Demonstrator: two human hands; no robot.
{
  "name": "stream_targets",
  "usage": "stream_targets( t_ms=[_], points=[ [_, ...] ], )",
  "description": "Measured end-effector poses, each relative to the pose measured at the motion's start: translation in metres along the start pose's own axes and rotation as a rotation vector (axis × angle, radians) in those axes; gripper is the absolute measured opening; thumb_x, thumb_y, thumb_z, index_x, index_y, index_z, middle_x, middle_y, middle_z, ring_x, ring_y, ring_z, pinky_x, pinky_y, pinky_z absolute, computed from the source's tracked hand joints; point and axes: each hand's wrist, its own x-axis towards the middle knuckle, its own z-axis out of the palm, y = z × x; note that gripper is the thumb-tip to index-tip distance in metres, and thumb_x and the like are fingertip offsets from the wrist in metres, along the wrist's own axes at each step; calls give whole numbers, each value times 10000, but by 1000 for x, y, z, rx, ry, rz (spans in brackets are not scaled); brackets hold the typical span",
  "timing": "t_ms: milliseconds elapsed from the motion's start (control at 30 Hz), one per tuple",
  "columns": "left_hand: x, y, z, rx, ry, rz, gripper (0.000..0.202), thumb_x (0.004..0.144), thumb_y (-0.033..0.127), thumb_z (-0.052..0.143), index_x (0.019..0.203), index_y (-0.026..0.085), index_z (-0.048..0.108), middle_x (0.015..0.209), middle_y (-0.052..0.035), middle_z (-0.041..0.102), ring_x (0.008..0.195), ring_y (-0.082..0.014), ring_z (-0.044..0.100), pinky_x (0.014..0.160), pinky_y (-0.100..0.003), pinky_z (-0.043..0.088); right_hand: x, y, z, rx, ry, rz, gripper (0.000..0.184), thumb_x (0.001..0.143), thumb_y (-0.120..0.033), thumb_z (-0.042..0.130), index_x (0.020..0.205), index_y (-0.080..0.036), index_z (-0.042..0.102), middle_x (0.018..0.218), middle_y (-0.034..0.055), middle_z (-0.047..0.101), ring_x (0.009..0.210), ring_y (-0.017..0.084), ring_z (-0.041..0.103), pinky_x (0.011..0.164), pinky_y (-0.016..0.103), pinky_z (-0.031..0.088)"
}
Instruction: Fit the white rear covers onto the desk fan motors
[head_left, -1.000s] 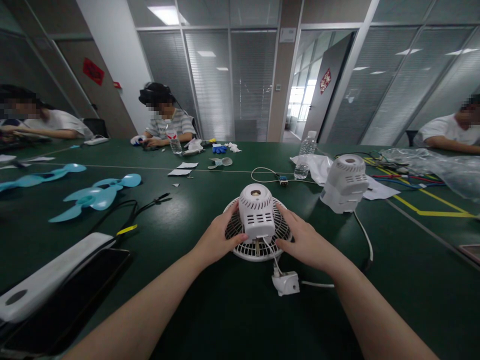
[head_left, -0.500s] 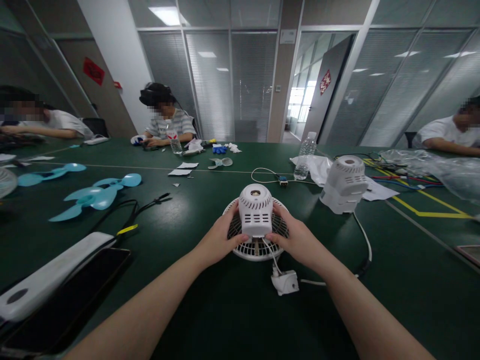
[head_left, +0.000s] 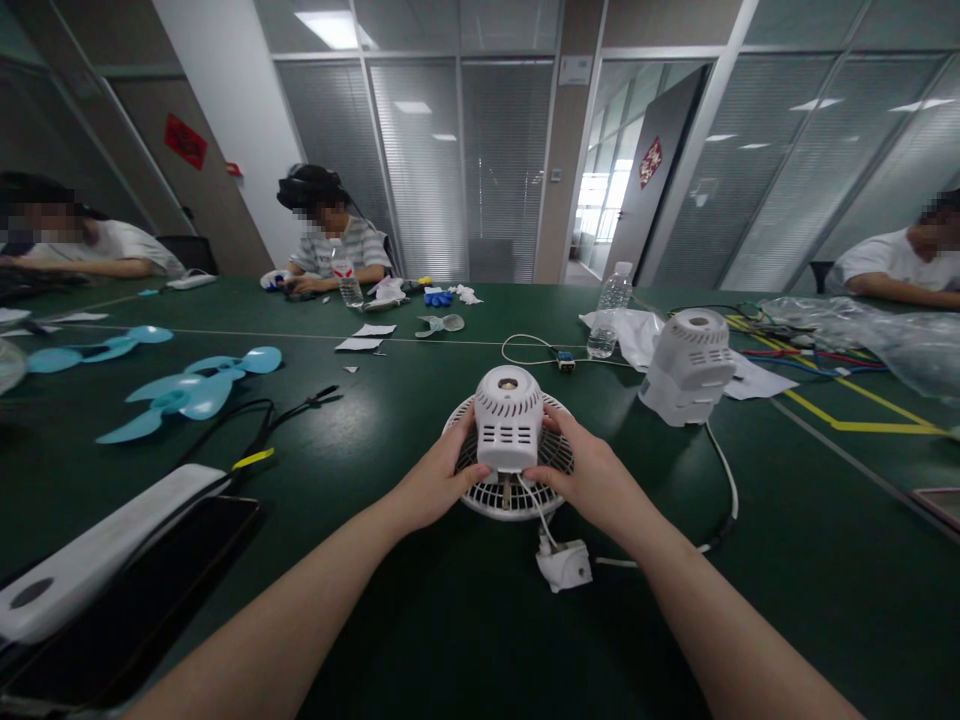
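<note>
Straight ahead of me a white fan motor housing [head_left: 508, 420] with slotted vents stands on a round white fan grille [head_left: 504, 500], which lies on the green table. My left hand [head_left: 439, 475] grips the housing's left side, thumb at its lower front edge. On the opposite side my right hand [head_left: 589, 462] holds it in the same way. The fingertips behind the housing are partly hidden. A white cable runs from the housing's front down to a small white plastic part [head_left: 564, 566] on the table.
A second white fan housing [head_left: 690, 365] stands to the right, beside a water bottle [head_left: 609, 312]. Blue fan blades [head_left: 184, 395], a white power strip [head_left: 105, 550] and a black phone [head_left: 142, 610] lie left. Plastic bags [head_left: 862, 325] and wires are far right. People sit across the table.
Both hands and the housing have shifted very slightly left in view, along with the grille and the small white part. The grip looks the same.
</note>
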Motion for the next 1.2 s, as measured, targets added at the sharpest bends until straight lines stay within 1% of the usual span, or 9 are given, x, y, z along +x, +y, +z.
stream_targets(
  t_ms=[133, 300, 400, 533, 667, 867, 1000, 1100, 1200],
  points=[
    [0, -1, 0, -2, -13, 10, 803, 897, 361, 561, 1536, 262, 85, 1591, -92, 250, 1456, -305, 252, 1188, -574, 190, -1, -2, 1, -38, 9, -5, 807, 772, -378, 734, 1457, -279, 320, 1451, 85, 499, 1315, 306, 490, 1100, 531, 367],
    [0, 0, -1, 16, -11, 20, 803, 902, 385, 557, 1537, 264, 81, 1600, -87, 224, 1461, -301, 241, 1190, -563, 193, -1, 0, 1, -61, -4, -40, 820, 783, -406, 709, 1472, -255, 291, 1485, 101, 453, 1358, 304, 433, 1106, 533, 347],
    [0, -3, -1, 27, -4, 30, 864, 886, 406, 586, 1540, 267, 39, 1608, -97, 190, 1467, -310, 219, 1195, -565, 172, -1, 2, 2, -79, 4, -53, 859, 766, -402, 715, 1484, -263, 265, 1504, 99, 423, 1382, 300, 394, 1111, 534, 328],
    [0, -7, -3, 38, 4, 35, 988, 861, 452, 623, 1534, 247, -70, 1606, -137, 173, 1469, -328, 202, 1189, -582, 166, -1, 4, 6, -83, 6, -30, 913, 765, -434, 699, 1508, -282, 189, 1550, 91, 347, 1416, 295, 338, 1123, 554, 284],
    [-1, -6, -6, 101, 29, 18, 1032, 839, 477, 650, 1534, 241, -75, 1603, -146, 180, 1470, -346, 184, 1185, -604, 153, 0, 5, 8, -58, -28, -17, 948, 774, -444, 681, 1522, -282, 120, 1591, 83, 261, 1450, 289, 271, 1150, 564, 215],
    [0, 2, -6, 47, 46, 34, 955, 855, 443, 642, 1540, 252, 4, 1590, -136, 234, 1451, -332, 255, 1184, -584, 189, 1, 7, 8, -37, -75, -13, 924, 807, -472, 645, 1528, -259, 108, 1594, 88, 259, 1462, 266, 246, 1175, 538, 169],
    [0, 1, -6, 21, 43, 40, 916, 864, 406, 631, 1540, 270, 29, 1595, -119, 225, 1453, -329, 251, 1190, -581, 177, 1, 8, 9, -36, -81, -7, 921, 813, -489, 636, 1529, -283, 95, 1593, 82, 263, 1462, 272, 247, 1174, 544, 151],
    [0, -1, -6, 31, 37, 49, 906, 868, 408, 621, 1541, 267, 31, 1604, -115, 195, 1461, -328, 226, 1195, -577, 163, 2, 9, 10, -52, -88, 0, 916, 816, -465, 637, 1527, -288, 87, 1581, 86, 293, 1459, 271, 253, 1167, 544, 144],
    [0, 0, -7, 46, 25, 52, 956, 844, 432, 645, 1541, 257, 14, 1601, -127, 199, 1458, -344, 229, 1185, -595, 177, 3, 13, 10, -67, -102, -12, 933, 809, -449, 652, 1527, -292, 77, 1574, 84, 309, 1452, 267, 270, 1156, 535, 163]
  ],
)
